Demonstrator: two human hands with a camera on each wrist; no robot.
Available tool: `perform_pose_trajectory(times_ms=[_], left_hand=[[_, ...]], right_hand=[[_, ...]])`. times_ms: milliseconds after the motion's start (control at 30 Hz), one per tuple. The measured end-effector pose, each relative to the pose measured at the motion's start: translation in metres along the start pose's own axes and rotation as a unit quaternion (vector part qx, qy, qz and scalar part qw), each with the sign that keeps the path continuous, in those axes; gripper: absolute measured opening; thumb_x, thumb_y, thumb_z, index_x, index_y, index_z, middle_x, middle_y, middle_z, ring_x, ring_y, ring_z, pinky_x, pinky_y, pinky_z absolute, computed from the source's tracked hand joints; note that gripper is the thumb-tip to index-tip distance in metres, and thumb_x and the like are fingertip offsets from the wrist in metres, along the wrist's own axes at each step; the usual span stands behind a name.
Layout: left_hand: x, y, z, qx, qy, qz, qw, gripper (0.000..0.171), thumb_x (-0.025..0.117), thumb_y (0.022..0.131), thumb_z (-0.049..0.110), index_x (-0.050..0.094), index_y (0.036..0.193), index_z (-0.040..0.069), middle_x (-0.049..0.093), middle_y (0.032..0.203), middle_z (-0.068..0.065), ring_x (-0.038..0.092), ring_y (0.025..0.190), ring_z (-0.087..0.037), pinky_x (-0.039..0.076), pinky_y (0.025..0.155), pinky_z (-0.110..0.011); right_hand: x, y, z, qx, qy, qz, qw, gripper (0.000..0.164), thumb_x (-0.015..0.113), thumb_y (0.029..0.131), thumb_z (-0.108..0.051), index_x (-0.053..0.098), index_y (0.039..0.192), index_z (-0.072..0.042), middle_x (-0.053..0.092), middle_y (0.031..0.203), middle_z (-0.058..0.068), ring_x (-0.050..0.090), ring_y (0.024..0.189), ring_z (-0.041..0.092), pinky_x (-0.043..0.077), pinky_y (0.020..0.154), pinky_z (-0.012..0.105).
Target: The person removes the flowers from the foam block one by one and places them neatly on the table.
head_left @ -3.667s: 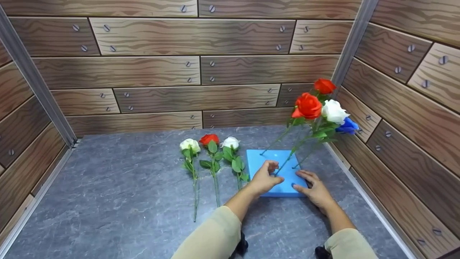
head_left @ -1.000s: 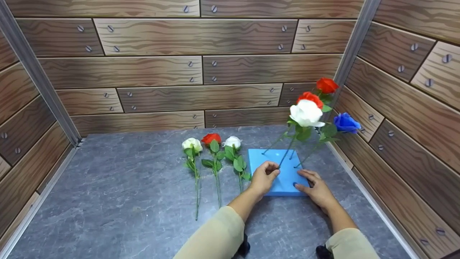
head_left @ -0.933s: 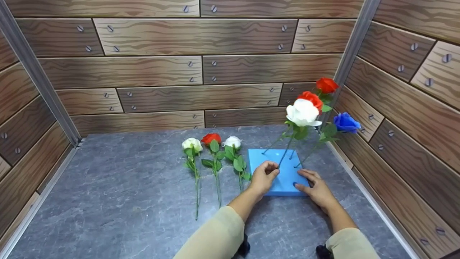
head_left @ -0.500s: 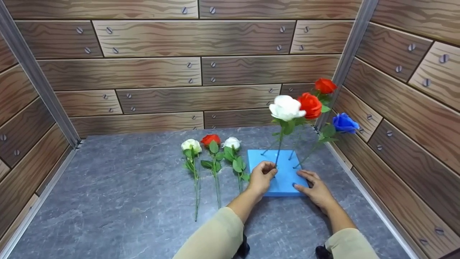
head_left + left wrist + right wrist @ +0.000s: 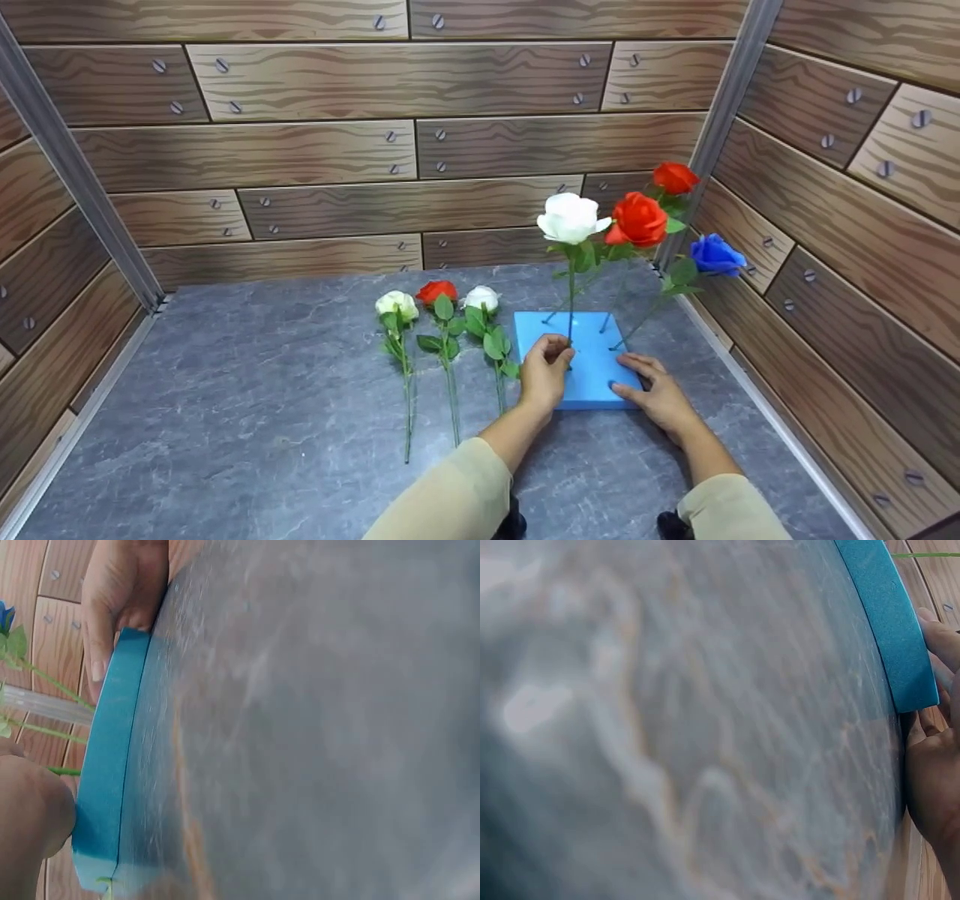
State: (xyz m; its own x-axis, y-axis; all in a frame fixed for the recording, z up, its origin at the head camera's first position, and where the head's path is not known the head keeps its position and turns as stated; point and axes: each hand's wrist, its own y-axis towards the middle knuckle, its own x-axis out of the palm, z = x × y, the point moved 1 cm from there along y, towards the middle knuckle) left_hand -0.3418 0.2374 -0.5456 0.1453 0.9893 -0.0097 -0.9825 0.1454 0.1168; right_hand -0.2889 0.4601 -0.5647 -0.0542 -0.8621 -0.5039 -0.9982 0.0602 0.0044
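Note:
My left hand (image 5: 546, 379) pinches the lower stem of a white rose (image 5: 571, 219) between thumb and fingers. The stem stands nearly upright over a flat blue block (image 5: 600, 382), its foot close to the block's top. My right hand (image 5: 658, 396) rests at the block's right edge, thumb on top near the front corner and fingers extended along the side. Two red roses (image 5: 638, 220) and a blue rose (image 5: 718, 256) lean to the right, their stems set in the block. In the left wrist view the block's side (image 5: 112, 757) shows between both hands.
On the grey marbled tabletop (image 5: 247, 390), left of the block, lie a cream rose (image 5: 397, 304), a red rose (image 5: 437, 292) and another white rose (image 5: 481, 298), stems toward me. Wood-patterned walls (image 5: 322, 150) enclose the table at the back and sides.
The held white rose has swung left from among the standing roses, its stem going from tilted right to nearly upright. My left hand has shifted slightly left; the right hand stays put.

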Motion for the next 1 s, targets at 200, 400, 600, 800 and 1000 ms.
perform_pose_trajectory(times_ms=[200, 400, 600, 800, 1000], left_hand=[[-0.001, -0.002, 0.003, 0.028, 0.009, 0.030, 0.9991, 0.008, 0.071, 0.106, 0.014, 0.075, 0.111, 0.018, 0.075, 0.109, 0.002, 0.066, 0.101, -0.005, 0.058, 0.082, -0.021], [-0.008, -0.003, 0.013, 0.045, 0.010, 0.029, 0.9985, 0.008, 0.070, 0.107, 0.017, 0.074, 0.114, 0.019, 0.076, 0.112, 0.002, 0.067, 0.103, -0.005, 0.058, 0.082, -0.020], [-0.017, -0.007, 0.025, 0.030, -0.040, 0.004, 0.9987, 0.017, 0.067, 0.108, 0.015, 0.071, 0.124, 0.012, 0.074, 0.115, -0.007, 0.070, 0.104, -0.013, 0.065, 0.087, -0.027], [-0.029, -0.014, 0.037, 0.006, -0.086, -0.033, 0.9958, 0.019, 0.065, 0.109, 0.014, 0.069, 0.128, 0.013, 0.073, 0.118, -0.017, 0.075, 0.105, -0.024, 0.068, 0.088, -0.032], [-0.041, -0.018, 0.046, 0.003, -0.092, -0.081, 0.9925, 0.021, 0.065, 0.110, 0.015, 0.068, 0.131, 0.014, 0.072, 0.114, -0.008, 0.074, 0.104, -0.019, 0.068, 0.089, -0.035]], right_hand=[[0.003, 0.002, -0.002, -0.007, -0.002, 0.003, 1.000, 0.072, 0.078, 0.103, -0.027, 0.047, 0.162, 0.000, 0.030, 0.172, 0.023, 0.023, 0.166, 0.045, 0.023, 0.137, 0.058], [0.004, 0.005, -0.005, -0.008, -0.005, 0.000, 1.000, 0.072, 0.078, 0.103, -0.027, 0.047, 0.162, 0.000, 0.030, 0.173, 0.022, 0.023, 0.166, 0.045, 0.023, 0.137, 0.057], [0.004, 0.004, -0.003, -0.020, -0.011, -0.001, 1.000, 0.071, 0.078, 0.103, -0.028, 0.048, 0.161, 0.000, 0.031, 0.172, 0.023, 0.024, 0.165, 0.045, 0.023, 0.136, 0.057], [0.003, 0.002, -0.002, -0.023, -0.013, -0.002, 1.000, 0.071, 0.077, 0.103, -0.028, 0.047, 0.161, 0.000, 0.031, 0.172, 0.023, 0.025, 0.164, 0.046, 0.025, 0.135, 0.059], [0.001, -0.002, 0.000, -0.018, -0.011, -0.005, 1.000, 0.072, 0.077, 0.103, -0.029, 0.046, 0.162, 0.000, 0.030, 0.172, 0.023, 0.024, 0.164, 0.048, 0.028, 0.134, 0.060]])
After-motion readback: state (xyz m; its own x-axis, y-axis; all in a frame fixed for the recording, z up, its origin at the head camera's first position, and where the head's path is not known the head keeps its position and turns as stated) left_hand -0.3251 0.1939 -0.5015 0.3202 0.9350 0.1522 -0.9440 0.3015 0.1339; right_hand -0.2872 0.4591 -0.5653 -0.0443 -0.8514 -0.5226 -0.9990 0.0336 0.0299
